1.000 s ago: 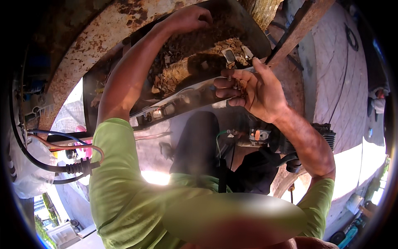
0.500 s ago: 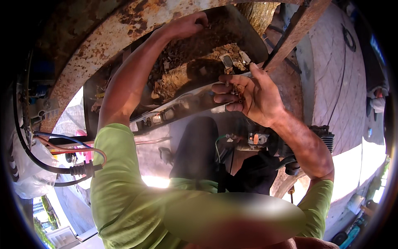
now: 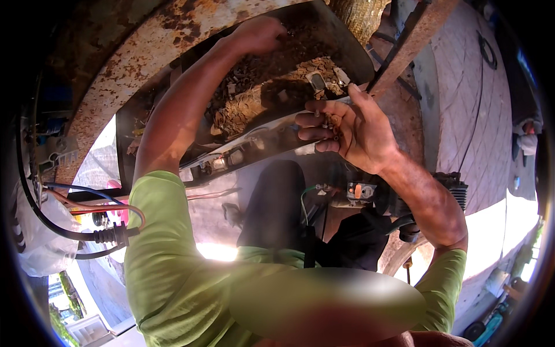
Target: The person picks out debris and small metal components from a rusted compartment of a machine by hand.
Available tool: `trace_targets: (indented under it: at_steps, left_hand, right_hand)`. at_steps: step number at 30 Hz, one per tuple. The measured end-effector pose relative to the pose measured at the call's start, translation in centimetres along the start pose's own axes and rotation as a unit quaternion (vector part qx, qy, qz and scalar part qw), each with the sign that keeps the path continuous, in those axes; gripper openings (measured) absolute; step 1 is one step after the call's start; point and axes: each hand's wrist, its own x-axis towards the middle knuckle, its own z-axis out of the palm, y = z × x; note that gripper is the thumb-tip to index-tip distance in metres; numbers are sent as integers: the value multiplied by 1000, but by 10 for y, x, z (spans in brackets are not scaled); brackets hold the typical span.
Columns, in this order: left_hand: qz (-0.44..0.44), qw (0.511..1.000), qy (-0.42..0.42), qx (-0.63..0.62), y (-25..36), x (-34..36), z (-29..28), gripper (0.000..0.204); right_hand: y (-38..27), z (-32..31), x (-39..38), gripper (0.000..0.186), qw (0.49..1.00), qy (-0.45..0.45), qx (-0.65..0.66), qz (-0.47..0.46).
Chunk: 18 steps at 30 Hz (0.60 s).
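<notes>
My left hand (image 3: 259, 36) reaches into the far part of a dark metal bin (image 3: 358, 61). Its fingers are curled down toward the dark scrap, and their tips are lost in shadow, so what they pinch cannot be made out. Palm up, my right hand (image 3: 370, 136) hovers over the bin's near edge. Its half-curled fingers cradle several small rusty metal pieces (image 3: 332, 122), which look like nuts or short screws. Below both hands, the bin holds brown flaky debris (image 3: 254, 107) and a small squarish metal piece (image 3: 316, 82).
A rusty curved metal sheet (image 3: 124, 72) arches over the left side, and a rusty bar (image 3: 407, 49) slants down at the right. Cables (image 3: 75, 234) hang by my left sleeve. Below my right forearm sits a dark machine part (image 3: 451, 191). A tree trunk (image 3: 359, 20) stands beyond the bin.
My left hand has dipped slightly, its fingers curling lower into the bin's scrap. My right hand stays nearly in place with the small pieces in it.
</notes>
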Motion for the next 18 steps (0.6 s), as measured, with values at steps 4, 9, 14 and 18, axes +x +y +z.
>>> trace_targets:
  at_steps: [4,9,14,18]
  left_hand:
    - [-9,999,20,35,-1,0,6,27]
    - [-24,998,40,49,-6,-1,15,27]
    - [-68,995,76,-24,2,0,8,22]
    - [-73,989,88,-94,4,-2,-5,22]
  right_hand:
    - [0,5,-1,81,1000,6,-11,-2]
    - [0,6,-2,83,1000,9,-15,0]
    - [0,7,-2,84,1000,13,-19,-2]
    - [0,6,-2,84,1000,12,-17,-1]
